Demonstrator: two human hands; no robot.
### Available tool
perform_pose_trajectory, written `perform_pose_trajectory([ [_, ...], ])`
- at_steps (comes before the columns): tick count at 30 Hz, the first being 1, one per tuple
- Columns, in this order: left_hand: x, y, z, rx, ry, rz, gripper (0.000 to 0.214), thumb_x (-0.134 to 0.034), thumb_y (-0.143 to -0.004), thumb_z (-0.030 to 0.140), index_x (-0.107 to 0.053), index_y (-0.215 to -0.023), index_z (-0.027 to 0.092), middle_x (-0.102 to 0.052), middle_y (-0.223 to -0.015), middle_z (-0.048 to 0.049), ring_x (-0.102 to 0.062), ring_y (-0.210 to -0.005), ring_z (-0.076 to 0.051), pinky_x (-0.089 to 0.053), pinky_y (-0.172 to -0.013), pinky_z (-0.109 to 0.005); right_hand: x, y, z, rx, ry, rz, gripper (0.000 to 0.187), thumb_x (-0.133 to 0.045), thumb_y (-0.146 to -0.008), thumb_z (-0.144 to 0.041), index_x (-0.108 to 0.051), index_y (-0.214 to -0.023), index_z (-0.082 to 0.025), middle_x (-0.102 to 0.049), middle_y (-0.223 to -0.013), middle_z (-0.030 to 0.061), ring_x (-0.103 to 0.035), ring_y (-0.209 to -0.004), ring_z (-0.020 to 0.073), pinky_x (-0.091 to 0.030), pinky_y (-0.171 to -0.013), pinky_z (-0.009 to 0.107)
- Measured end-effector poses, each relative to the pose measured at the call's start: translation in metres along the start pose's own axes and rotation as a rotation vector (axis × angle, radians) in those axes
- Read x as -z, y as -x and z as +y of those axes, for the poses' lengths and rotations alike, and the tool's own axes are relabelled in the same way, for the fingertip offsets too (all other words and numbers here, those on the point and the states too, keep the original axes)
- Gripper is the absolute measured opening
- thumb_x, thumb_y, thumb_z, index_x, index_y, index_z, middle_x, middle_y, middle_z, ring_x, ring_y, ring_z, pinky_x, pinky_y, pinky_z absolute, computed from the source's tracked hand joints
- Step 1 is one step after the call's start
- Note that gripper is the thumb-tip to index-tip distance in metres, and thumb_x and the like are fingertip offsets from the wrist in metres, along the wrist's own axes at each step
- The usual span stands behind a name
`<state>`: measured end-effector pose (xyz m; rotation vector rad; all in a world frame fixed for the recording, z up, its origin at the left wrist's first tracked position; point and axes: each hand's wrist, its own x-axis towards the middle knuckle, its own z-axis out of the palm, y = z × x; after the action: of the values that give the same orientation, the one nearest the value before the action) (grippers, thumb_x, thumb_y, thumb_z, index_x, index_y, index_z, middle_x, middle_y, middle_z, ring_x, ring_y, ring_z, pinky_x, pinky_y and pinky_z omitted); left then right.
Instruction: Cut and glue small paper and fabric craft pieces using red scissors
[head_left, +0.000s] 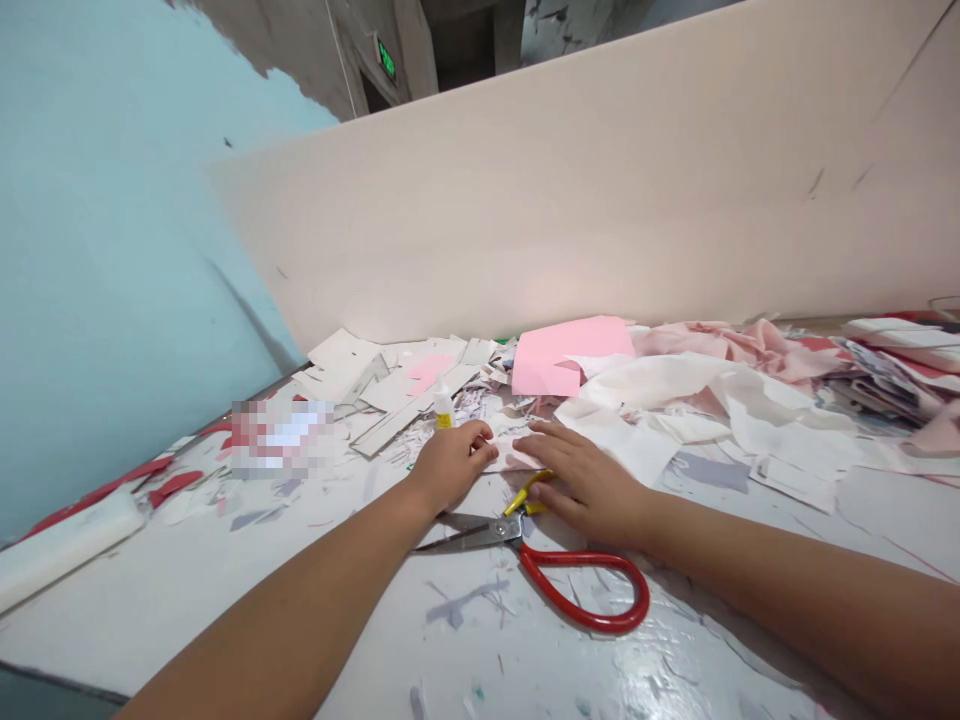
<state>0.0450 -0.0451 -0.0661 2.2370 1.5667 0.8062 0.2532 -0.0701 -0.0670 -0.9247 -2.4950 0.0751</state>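
Observation:
My left hand point(452, 467) rests on the worktop with its fingers curled in and the thumb close to the index finger. Anything inside them is hidden. Between my hands lies a pale pink piece of paper point(512, 456). My right hand point(581, 480) is palm down with fingers stretched toward that paper, over some yellow handle-like parts point(527, 492). Just in front of both hands are scissors point(501, 530), blades pointing left, with one red loop handle point(630, 620). A small white glue bottle point(442, 405) with a yellow label stands behind my left hand.
Paper and card scraps point(375, 385) are heaped along the back panel point(562, 200). A pink sheet point(574, 355) and crumpled white material point(705, 390) lie behind my right hand. A white roll point(71, 545) sits at the left edge. A blue wall point(135, 230) rises there.

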Motion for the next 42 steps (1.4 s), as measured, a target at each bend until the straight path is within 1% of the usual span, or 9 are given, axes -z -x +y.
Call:
perform_pose_trajectory([
  [3, 0.001, 0.0, 0.001, -0.002, -0.049, -0.004, 0.019, -0.05, -0.075, 0.033, -0.059, -0.09, 0.024, -0.068, -0.077, 0.0003, -0.058, -0.071, -0.018, -0.039, -0.064, -0.028, 0.002, -0.002, 0.001, -0.016, -0.017, -0.175, 0.041, -0.04, -0.085, -0.04, -0.051, -0.122, -0.026, -0.049, -0.131, 0.0012, -0.028, -0.127, 0.0313, -0.03, -0.099, 0.049],
  [6, 0.002, -0.001, 0.0, -0.002, -0.07, -0.014, 0.021, -0.052, -0.074, 0.032, -0.059, -0.092, 0.024, -0.068, -0.078, 0.0004, -0.058, -0.07, -0.018, -0.038, -0.063, -0.028, 0.003, -0.002, -0.001, -0.04, -0.025, -0.228, 0.042, -0.039, -0.085, -0.046, -0.052, -0.121, -0.029, -0.048, -0.132, -0.0003, -0.03, -0.126, 0.0326, -0.031, -0.097, 0.051],
  [13, 0.006, -0.004, -0.007, 0.001, -0.049, 0.036, 0.022, -0.044, -0.077, 0.03, -0.058, -0.092, 0.02, -0.065, -0.087, -0.0029, -0.056, -0.071, -0.016, -0.04, -0.063, -0.027, 0.003, -0.002, -0.002, -0.048, -0.016, -0.234, 0.044, -0.041, -0.083, -0.048, -0.051, -0.122, -0.029, -0.046, -0.134, -0.0003, -0.03, -0.125, 0.0317, -0.032, -0.096, 0.05],
  [20, 0.006, -0.005, -0.009, -0.056, -0.012, -0.068, 0.02, -0.054, -0.068, 0.029, -0.062, -0.083, 0.019, -0.06, -0.083, -0.0015, -0.053, -0.069, -0.014, -0.043, -0.064, -0.026, 0.0, -0.002, 0.0, -0.063, -0.018, -0.236, 0.048, -0.041, -0.083, -0.05, -0.049, -0.124, -0.028, -0.044, -0.136, 0.0004, -0.029, -0.125, 0.0324, -0.031, -0.097, 0.051],
  [28, 0.003, -0.004, -0.01, -0.04, -0.013, -0.05, 0.025, -0.048, -0.073, 0.028, -0.06, -0.093, 0.019, -0.06, -0.086, -0.0031, -0.053, -0.068, -0.014, -0.044, -0.065, -0.028, -0.001, -0.002, -0.001, -0.074, -0.006, -0.217, 0.051, -0.042, -0.081, -0.053, -0.049, -0.123, -0.025, -0.044, -0.135, 0.0031, -0.031, -0.124, 0.0319, -0.031, -0.096, 0.049],
  [34, 0.002, -0.003, -0.009, -0.055, -0.053, -0.041, 0.03, -0.049, -0.073, 0.026, -0.059, -0.102, 0.02, -0.057, -0.09, -0.0033, -0.053, -0.07, -0.015, -0.044, -0.067, -0.029, 0.0, -0.002, -0.001, -0.067, -0.006, -0.22, 0.049, -0.042, -0.081, -0.052, -0.051, -0.121, -0.024, -0.045, -0.134, 0.0044, -0.033, -0.121, 0.0316, -0.032, -0.096, 0.049],
  [37, 0.002, 0.0, -0.006, -0.155, -0.133, -0.009, 0.03, -0.046, -0.077, 0.023, -0.059, -0.104, 0.022, -0.054, -0.096, -0.0049, -0.053, -0.078, -0.016, -0.044, -0.073, -0.03, 0.001, -0.002, -0.002, -0.061, 0.001, -0.219, 0.047, -0.042, -0.081, -0.052, -0.053, -0.117, -0.024, -0.046, -0.133, 0.0044, -0.035, -0.119, 0.0313, -0.033, -0.094, 0.048],
  [40, 0.001, 0.001, -0.005, -0.298, -0.252, -0.037, 0.026, -0.042, -0.08, 0.019, -0.065, -0.091, 0.023, -0.055, -0.094, -0.0042, -0.053, -0.082, -0.016, -0.043, -0.075, -0.028, 0.001, -0.002, -0.003, -0.06, 0.01, -0.215, 0.045, -0.041, -0.082, -0.051, -0.053, -0.115, -0.024, -0.047, -0.132, 0.004, -0.037, -0.118, 0.0311, -0.035, -0.092, 0.048],
  [42, 0.001, 0.0, -0.006, -0.312, -0.285, -0.063, 0.026, -0.041, -0.08, 0.018, -0.066, -0.084, 0.022, -0.056, -0.09, -0.0038, -0.054, -0.08, -0.015, -0.044, -0.074, -0.028, 0.001, -0.003, -0.003, -0.063, 0.011, -0.218, 0.045, -0.042, -0.081, -0.051, -0.053, -0.116, -0.025, -0.046, -0.133, 0.0038, -0.036, -0.119, 0.0317, -0.034, -0.092, 0.048],
])
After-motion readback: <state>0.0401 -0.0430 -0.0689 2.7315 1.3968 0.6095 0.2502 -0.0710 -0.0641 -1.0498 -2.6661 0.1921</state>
